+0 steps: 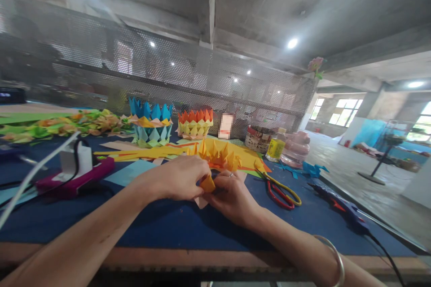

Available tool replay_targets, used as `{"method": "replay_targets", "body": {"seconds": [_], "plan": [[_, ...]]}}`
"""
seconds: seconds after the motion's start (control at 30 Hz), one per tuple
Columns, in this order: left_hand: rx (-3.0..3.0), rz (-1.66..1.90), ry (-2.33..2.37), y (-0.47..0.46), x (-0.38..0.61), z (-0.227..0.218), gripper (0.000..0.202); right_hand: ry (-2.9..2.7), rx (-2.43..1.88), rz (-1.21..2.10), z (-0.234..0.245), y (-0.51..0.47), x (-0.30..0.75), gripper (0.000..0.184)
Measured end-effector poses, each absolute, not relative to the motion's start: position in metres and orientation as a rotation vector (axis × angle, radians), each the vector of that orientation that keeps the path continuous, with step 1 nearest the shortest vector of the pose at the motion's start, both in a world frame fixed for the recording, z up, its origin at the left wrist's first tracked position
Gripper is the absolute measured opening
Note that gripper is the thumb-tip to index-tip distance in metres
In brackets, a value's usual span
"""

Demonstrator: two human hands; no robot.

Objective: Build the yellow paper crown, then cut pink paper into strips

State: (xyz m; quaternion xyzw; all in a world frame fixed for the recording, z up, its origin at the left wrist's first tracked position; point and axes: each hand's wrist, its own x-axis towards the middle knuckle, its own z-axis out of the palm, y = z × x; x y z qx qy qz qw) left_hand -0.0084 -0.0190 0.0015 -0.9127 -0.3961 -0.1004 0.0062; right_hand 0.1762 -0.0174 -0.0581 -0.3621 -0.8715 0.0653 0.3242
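Note:
My left hand and my right hand meet over the blue table, fingers bent and pinching. Between them they hold a small orange folded paper piece; a pale pink paper corner shows just below. Directly behind the fingers stands a yellow ring of pointed folded paper, its lower part hidden by my hands, so I cannot tell whether the orange piece joins it. Red-and-yellow-handled scissors lie right of my right hand.
Finished-looking folded-paper baskets, one blue-topped and one red-topped, stand behind. A magenta power strip with cables is on the left. A glue gun lies at right, near a yellow-labelled bottle. Loose paper pieces are heaped back left.

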Motion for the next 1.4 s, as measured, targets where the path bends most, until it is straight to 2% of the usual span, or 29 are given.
{"method": "replay_targets", "body": {"seconds": [0.3, 0.5, 0.77, 1.1, 1.17, 1.3, 1.4], "plan": [[-2.846, -0.318, -1.235, -0.015, -0.005, 0.000, 0.005, -2.288, -0.900, 0.154, -0.059, -0.017, 0.177, 0.036], [-2.857, -0.343, -1.201, -0.012, -0.009, -0.003, 0.012, -2.309, -0.966, 0.007, -0.058, -0.017, 0.180, 0.028], [-2.892, -0.316, -1.247, -0.015, -0.010, -0.001, 0.009, -2.382, -0.881, -0.176, -0.061, -0.016, 0.180, 0.040], [-2.742, -0.469, -1.305, 0.003, -0.024, -0.001, 0.018, -2.341, -1.054, -0.430, -0.061, -0.004, 0.165, 0.034], [-2.761, -0.487, -1.301, 0.002, -0.026, 0.004, 0.016, -2.371, -1.053, -0.419, -0.063, -0.005, 0.161, 0.037], [-2.940, -0.684, -1.278, -0.010, -0.028, 0.016, 0.029, -2.427, -1.034, -0.222, -0.053, -0.013, 0.161, 0.042], [-3.028, -0.969, -1.269, -0.015, -0.025, 0.020, 0.032, -2.263, -1.063, -0.094, -0.034, -0.005, 0.176, 0.029]]}}
